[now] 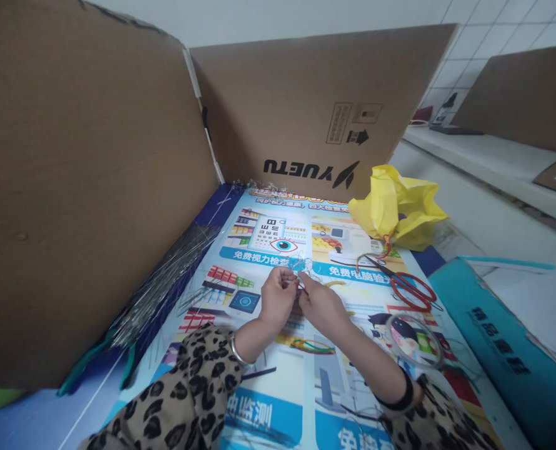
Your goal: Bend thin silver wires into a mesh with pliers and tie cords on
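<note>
My left hand (278,295) and my right hand (319,302) meet over a printed blue poster (278,406) on the table. Both have their fingers pinched together on a small piece of thin wire work (301,270) with clear beads and a bit of red. The piece is too small to make out fully. A silver bangle sits on my left wrist and a dark band on my right wrist. Leopard-print sleeves cover both forearms.
A bundle of thin metal wires (165,278) lies at the left by a cardboard wall (81,187). Red-handled scissors (407,284) and a yellow plastic bag (397,206) lie at the right. A ring of clear tape (413,340) rests near my right forearm. More cardboard (315,106) stands behind.
</note>
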Available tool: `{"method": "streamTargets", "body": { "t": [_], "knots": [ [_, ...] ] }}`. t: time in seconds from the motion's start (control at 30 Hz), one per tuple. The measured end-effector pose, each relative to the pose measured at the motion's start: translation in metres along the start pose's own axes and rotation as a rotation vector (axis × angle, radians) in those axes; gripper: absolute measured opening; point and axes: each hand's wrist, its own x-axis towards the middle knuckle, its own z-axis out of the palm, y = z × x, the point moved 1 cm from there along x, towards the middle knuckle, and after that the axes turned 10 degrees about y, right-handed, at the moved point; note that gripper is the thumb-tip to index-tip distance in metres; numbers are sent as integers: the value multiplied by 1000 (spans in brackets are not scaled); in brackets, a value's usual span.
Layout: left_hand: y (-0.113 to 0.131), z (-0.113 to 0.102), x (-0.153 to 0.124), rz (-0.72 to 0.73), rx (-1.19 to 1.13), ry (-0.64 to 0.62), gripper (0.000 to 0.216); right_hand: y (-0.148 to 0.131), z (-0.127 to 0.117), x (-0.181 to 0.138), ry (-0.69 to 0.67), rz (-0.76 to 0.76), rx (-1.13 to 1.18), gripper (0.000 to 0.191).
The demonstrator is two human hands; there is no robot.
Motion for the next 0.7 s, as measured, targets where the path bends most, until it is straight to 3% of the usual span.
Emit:
{"method": "streamTargets", "body": {
  "t": [0.33,0.7],
  "knots": [
    [7,-4,-8,-111,11,-27,22,3,-2,1,9,19,6,45],
    [10,-5,-10,-71,38,-146,28,11,3,6,25,26,70,42]
  ]
}}
